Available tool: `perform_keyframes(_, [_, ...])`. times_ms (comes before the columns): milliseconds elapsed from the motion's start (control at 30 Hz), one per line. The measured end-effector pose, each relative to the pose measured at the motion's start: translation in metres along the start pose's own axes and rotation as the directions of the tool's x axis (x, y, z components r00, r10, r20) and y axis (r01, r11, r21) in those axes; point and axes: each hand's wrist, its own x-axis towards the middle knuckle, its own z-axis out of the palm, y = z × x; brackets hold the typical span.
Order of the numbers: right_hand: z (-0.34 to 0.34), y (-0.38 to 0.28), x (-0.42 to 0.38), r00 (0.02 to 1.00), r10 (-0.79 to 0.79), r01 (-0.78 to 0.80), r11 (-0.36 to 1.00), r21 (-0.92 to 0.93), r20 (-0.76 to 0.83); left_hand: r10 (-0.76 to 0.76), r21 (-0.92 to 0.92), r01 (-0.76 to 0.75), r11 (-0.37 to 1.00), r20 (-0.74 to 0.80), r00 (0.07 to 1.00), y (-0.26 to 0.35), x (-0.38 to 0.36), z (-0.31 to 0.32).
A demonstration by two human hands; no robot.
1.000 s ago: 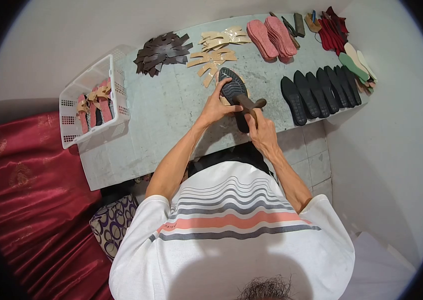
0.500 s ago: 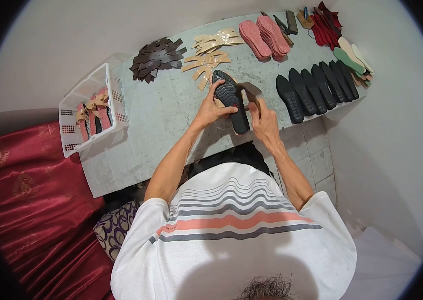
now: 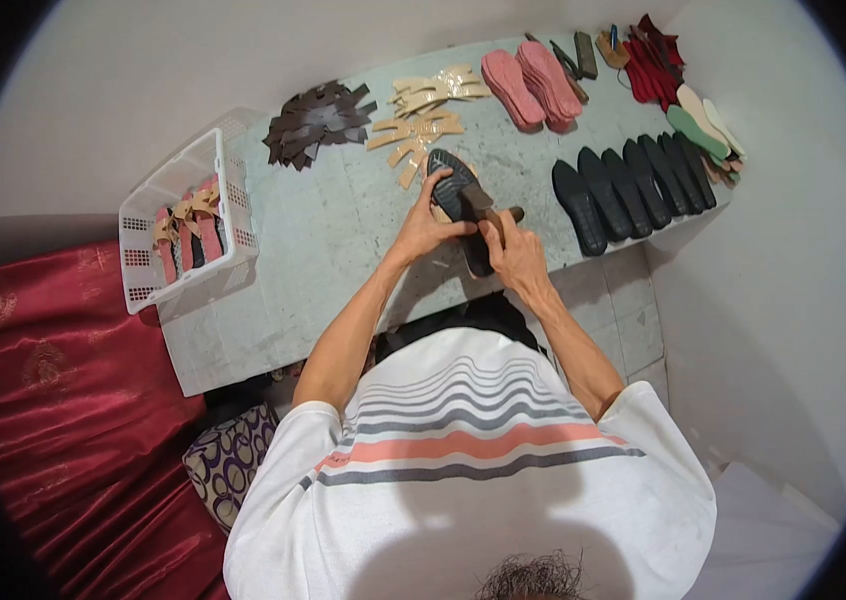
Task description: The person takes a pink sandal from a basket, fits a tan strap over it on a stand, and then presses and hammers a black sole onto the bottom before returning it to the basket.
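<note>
In my left hand (image 3: 425,222) is a sandal (image 3: 449,184), its black ridged sole turned up toward me and a bit of tan showing at its edge. The fingers wrap its side and the thumb lies across the sole. My right hand (image 3: 517,255) is closed on a flat, brown-grey hand tool (image 3: 478,197) whose exact kind I cannot make out. Its broad end lies over the middle of the sole, and a dark stub sticks out beyond my fingers. The lower part of the sandal is partly hidden behind my hands.
On the table (image 3: 283,260) lie dark brown strips (image 3: 318,122), tan straps (image 3: 438,90), pink insoles (image 3: 548,82) and a row of black soles (image 3: 615,195). A white basket (image 3: 233,195) holds sandals at the left. Red pieces (image 3: 651,75) and tools lie at the back right.
The tool in my right hand has swung left from beside the sandal onto its sole. My right hand has moved slightly left, close to my left thumb.
</note>
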Motion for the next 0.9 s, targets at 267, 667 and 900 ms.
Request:
perform_keyframes(267, [0.024, 0.045, -0.101, 0.978, 0.057, -0.027, 0.988, 0.149, -0.201, -0.146, -0.079, 0.147, 0.986, 0.017, 0.989, 0.007, -0.002, 0.005])
perform_keyframes(667, [0.058, 0.034, -0.131, 0.981, 0.075, -0.015, 0.948, 0.318, -0.178, -0.162, -0.045, 0.163, 0.986, 0.024, 0.987, 0.003, 0.003, 0.005])
perform_keyframes(900, [0.039, 0.017, -0.078, 0.952, 0.218, -0.156, 0.949, 0.273, -0.214, -0.157, -0.057, 0.157, 0.986, 0.011, 0.988, 0.012, -0.003, 0.007])
